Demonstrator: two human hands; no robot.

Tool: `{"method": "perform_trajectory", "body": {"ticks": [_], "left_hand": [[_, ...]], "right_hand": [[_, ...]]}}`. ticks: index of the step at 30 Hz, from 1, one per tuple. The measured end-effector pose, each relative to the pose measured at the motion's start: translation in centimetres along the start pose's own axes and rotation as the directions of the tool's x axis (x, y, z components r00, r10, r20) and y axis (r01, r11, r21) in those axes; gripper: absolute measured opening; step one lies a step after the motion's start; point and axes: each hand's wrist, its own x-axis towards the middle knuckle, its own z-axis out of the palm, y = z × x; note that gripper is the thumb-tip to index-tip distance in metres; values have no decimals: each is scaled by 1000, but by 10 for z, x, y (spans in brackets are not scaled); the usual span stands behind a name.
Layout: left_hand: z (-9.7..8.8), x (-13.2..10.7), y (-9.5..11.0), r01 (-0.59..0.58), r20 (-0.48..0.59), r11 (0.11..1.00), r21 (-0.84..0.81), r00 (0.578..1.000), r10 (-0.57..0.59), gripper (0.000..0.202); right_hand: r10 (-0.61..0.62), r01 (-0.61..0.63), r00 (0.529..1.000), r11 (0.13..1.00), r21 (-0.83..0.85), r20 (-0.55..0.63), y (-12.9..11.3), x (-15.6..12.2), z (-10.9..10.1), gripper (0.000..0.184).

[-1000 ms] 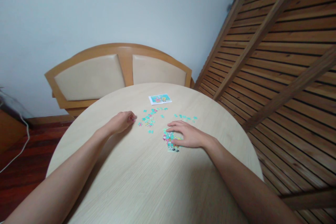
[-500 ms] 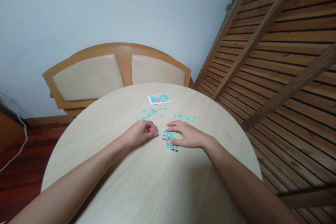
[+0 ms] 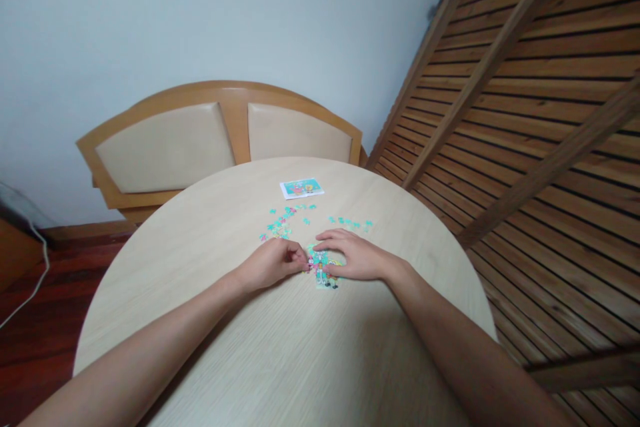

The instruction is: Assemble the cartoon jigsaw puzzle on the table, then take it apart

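A partly joined jigsaw puzzle (image 3: 321, 275) lies on the table, showing cartoon figures in teal, pink and yellow. At its left edge my left hand (image 3: 277, 263) is closed in a pinch. A small pink puzzle piece (image 3: 307, 271) shows at those fingertips, partly hidden by them. My right hand (image 3: 356, 255) rests over the puzzle's upper right part with thumb and fingers apart, touching it and covering some of the picture. Beyond my left hand lie several loose puzzle pieces (image 3: 280, 225), mostly teal with some pink.
A second row of loose teal pieces (image 3: 349, 222) lies beyond my right hand. Farther back is a reference picture card (image 3: 302, 188). The round wooden table (image 3: 210, 347) stands before a padded headboard (image 3: 167, 147), with a slatted wooden panel (image 3: 525, 167) leaning at the right.
My left hand has moved right and slightly nearer, up to the puzzle's left edge, uncovering some loose pieces behind it. The right hand stays on the puzzle.
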Motion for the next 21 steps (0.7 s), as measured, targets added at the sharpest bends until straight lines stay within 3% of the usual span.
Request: {"method": "perform_trajectory", "body": {"ticks": [21], "left_hand": [[9, -1, 22, -7, -58, 947, 320, 998, 27, 16]], "right_hand": [[12, -12, 1000, 1000, -1, 3, 0, -1, -1, 48]]}}
